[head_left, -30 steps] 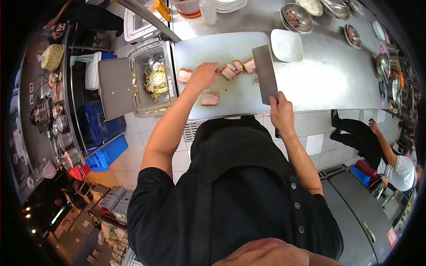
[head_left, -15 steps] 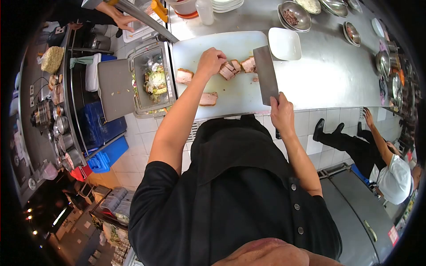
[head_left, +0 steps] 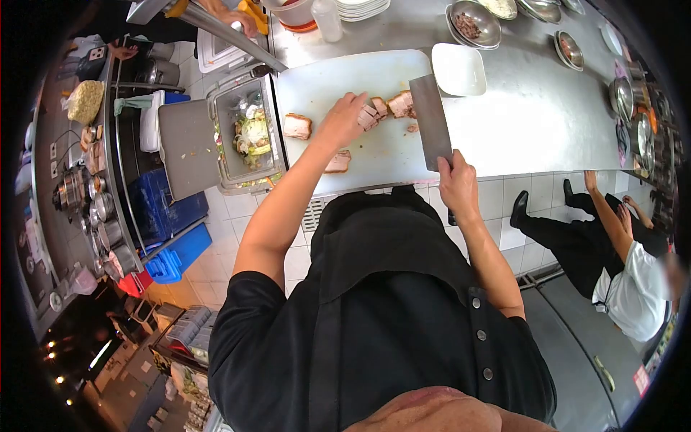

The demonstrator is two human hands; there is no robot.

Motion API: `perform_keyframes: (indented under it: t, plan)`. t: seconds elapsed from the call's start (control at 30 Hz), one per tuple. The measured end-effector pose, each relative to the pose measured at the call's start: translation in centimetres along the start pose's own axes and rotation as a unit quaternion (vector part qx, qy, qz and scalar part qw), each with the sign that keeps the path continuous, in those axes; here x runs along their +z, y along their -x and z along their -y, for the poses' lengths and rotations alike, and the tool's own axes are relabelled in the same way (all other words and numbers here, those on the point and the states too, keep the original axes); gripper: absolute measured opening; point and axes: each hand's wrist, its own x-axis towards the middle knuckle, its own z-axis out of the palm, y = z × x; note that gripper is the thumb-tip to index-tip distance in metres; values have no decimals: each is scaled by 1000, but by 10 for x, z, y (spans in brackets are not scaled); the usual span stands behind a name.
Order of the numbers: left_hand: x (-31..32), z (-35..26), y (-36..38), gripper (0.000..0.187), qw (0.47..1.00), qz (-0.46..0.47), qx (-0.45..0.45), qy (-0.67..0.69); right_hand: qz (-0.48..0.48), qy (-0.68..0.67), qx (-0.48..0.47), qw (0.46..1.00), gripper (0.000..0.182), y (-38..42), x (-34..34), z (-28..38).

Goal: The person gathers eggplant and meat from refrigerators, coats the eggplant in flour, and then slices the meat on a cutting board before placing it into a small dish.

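On the white cutting board (head_left: 381, 162), my left hand (head_left: 342, 122) has its fingers bent around the near end of some sliced meat (head_left: 373, 113). My right hand (head_left: 458, 182) grips the handle of a broad cleaver (head_left: 430, 119), whose blade lies over the board's right edge. Beside the blade is another piece of meat (head_left: 400, 105), with a small scrap below it. Two more blocks of meat lie on the board, one at the left (head_left: 297, 127) and one near the front edge (head_left: 337, 162), partly behind my left forearm.
Left of the board stands a bin with food scraps (head_left: 252, 137). A white square dish (head_left: 459, 70) is behind the cleaver. Metal bowls (head_left: 478, 26) and stacked plates (head_left: 362, 9) stand farther back. One person (head_left: 633, 288) is at the right; another person's hand (head_left: 237, 20) shows at the top left.
My left hand has shifted slightly left and down, its fingers more spread over the meat. My right hand and the cleaver have stayed put. The people at both sides have moved.
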Motion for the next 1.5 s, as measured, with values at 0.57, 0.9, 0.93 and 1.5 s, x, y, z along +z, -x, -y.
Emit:
perform_keyframes:
  t: [0.57, 0.9, 0.93, 1.5]
  plan:
    - [-68, 56, 52, 68, 996, -81, -20, -29, 8, -1, -18, 1000, 26, 4, 6, 4]
    - [-20, 28, 115, 52, 996, 14, 79, -41, 44, 11, -37, 998, 24, 4, 30, 20]
    - [-13, 29, 109, 48, 996, -15, 81, -16, 44, 14, -38, 998, 24, 3, 31, 21]
    - [11, 21, 80, 44, 976, -181, -78, 92, 81, 139, -126, 979, 20, 5, 83, 59]
